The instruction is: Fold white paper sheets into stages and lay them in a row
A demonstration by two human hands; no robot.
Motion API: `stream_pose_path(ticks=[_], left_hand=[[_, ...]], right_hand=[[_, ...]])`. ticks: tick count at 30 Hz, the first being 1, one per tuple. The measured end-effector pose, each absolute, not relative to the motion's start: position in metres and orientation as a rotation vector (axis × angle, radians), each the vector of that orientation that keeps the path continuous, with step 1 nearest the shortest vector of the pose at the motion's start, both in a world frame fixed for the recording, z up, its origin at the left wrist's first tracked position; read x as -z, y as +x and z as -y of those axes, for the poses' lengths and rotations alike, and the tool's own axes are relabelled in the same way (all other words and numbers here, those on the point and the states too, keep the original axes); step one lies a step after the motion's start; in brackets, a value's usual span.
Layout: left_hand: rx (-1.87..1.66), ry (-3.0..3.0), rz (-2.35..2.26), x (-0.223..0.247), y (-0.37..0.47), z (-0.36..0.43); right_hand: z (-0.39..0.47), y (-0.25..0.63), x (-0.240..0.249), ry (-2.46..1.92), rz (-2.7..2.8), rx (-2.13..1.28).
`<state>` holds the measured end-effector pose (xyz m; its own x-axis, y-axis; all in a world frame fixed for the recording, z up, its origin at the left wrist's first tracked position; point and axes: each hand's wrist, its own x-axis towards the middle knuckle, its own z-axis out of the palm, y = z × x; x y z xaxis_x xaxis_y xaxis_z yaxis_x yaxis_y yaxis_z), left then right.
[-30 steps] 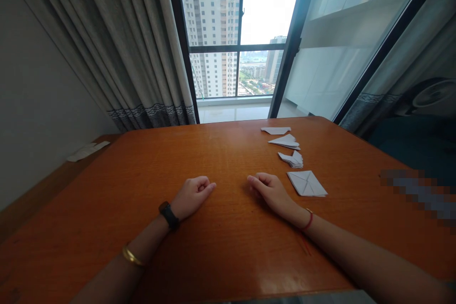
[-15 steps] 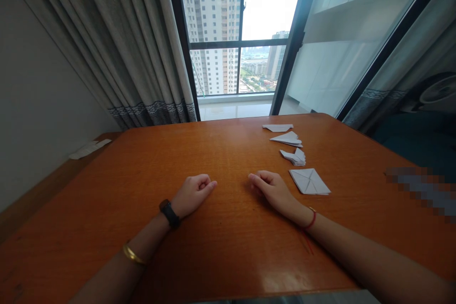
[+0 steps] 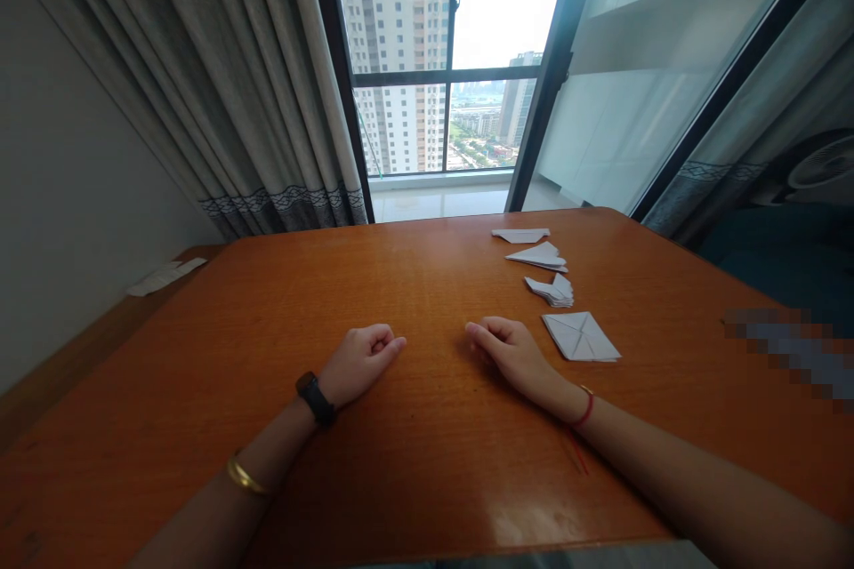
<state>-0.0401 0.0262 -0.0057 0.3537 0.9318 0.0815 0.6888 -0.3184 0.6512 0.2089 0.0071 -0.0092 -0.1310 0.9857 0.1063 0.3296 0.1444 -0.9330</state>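
Note:
My left hand [image 3: 362, 362] rests on the wooden table [image 3: 414, 480], its fingers curled into a loose fist with nothing in it. To its right lies my right hand [image 3: 511, 357], also closed and holding nothing that shows. Nearest to the right hand is a square of folded white paper [image 3: 582, 337] with creases meeting in its middle. Beyond it, in a row toward the window, come a small pointed paper fold with a raised tip [image 3: 552, 291], a paper plane [image 3: 539, 257] and a flat, boat-like paper strip [image 3: 520, 236]. Neither hand touches the papers.
A pixelated patch [image 3: 793, 351] covers something at the table's right side. White paper [image 3: 165, 276] lies on a ledge at the left. Grey curtains [image 3: 267, 107] and a window [image 3: 454, 80] stand behind the table; a fan [image 3: 824, 164] is at the far right.
Both hands and the folded papers keep their places on the table. Only the view has shifted very slightly.

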Motion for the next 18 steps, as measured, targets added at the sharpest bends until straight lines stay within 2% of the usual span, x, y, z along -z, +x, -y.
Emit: stream_pose_path(ticks=[18], left_hand=[[-0.6, 2.125, -1.399, 0.0075, -0.0409, -0.0274]], right_hand=[[-0.0061, 0.2081, 0.0067, -1.311, 1.61, -1.015]])
